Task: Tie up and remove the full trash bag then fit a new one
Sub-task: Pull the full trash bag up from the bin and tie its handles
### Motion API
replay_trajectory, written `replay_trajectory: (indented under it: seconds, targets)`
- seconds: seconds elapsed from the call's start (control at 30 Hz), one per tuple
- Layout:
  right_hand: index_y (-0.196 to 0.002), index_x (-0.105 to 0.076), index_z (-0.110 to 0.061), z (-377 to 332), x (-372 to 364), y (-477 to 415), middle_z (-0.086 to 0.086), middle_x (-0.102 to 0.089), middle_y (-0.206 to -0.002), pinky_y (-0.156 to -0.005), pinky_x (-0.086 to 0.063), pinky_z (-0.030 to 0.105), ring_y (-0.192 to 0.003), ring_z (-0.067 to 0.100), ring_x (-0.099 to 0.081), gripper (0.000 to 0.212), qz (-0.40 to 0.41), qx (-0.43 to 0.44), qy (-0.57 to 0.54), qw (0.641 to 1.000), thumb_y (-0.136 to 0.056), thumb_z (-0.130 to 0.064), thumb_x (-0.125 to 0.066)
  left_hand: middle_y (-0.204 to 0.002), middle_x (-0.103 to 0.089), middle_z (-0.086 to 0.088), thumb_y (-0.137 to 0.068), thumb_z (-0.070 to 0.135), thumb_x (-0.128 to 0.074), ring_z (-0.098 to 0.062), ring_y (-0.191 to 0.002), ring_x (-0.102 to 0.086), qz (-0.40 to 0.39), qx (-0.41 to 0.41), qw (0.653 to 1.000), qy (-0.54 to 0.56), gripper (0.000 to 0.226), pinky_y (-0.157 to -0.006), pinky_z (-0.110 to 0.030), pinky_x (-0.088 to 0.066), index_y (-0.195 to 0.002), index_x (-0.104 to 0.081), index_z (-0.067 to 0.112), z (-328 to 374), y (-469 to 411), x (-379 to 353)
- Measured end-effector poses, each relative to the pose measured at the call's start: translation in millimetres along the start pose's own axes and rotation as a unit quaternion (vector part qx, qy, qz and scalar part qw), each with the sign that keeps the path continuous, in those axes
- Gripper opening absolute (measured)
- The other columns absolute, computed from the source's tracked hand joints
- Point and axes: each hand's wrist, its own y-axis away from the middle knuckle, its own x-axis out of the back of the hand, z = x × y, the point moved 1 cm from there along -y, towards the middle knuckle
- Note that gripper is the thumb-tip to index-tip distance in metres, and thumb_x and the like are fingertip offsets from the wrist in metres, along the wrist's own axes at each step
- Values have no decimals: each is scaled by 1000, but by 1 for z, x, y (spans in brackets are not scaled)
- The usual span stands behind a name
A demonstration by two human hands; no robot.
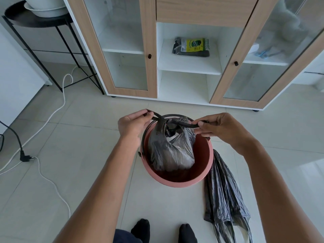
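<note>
Counts: one pink bin [177, 181], one full grey trash bag [171, 151] inside it, one spare black bag [226, 195] on the floor, one pack of bin liners [192, 47] on a shelf, two hands, two feet in black socks [142, 228].
Full bag: sits in the bin, its top gathered into two twisted handles that cross in a knot [168, 122] above the bin's far rim.
Left hand [134, 124]: palm down, over the bin's far left rim; fingers closed on the left handle, drawing it out leftward.
Right hand [220, 127]: over the far right rim; thumb and fingers pinched shut on the right handle, drawing it out rightward.
Arms: both bare forearms reach forward from the bottom corners and converge on the knot.
Bin: stands on the floor straight ahead of the feet; a dark bail handle [144, 137] lies along its left rim.
Spare bag: lies flat and crumpled on the floor, touching the bin's right side and trailing toward the near edge.
Floor: pale large tiles [78, 155]; a white cable [52, 116] and a black plug [25, 157] lie at the left.
Room: a white and wood cabinet [150, 50] with two glass doors stands beyond the bin; the liner pack lies on its open middle shelf. A black metal side table [40, 23] with a white bowl stands at far left.
</note>
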Motion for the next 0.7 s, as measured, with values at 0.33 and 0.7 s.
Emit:
replay_trajectory:
  seconds: [0.33,0.7]
  targets:
    - [-101,-72,-9,33,39,10,18,-74,-98,-65,-59,18,-69,7,-74,15,133,-87,-33,987,-97,-9,-57,-86,-74,-11,-75,-8,-79,-10,-70,-73,49,-5,999,-13,27,-76,-24,-61,-101,-73,-4,-3,-25,31]
    - [-102,-71,-5,26,36,14,18,-73,-97,-67,-59,23,-58,6,-72,17,223,-76,-40,971,-99,-7,-55,-90,-75,-14,-74,-5,-81,-10,-68,-74,73,-55,994,-56,28,-68,-19,-60,-101,-74,-2,2,-27,45]
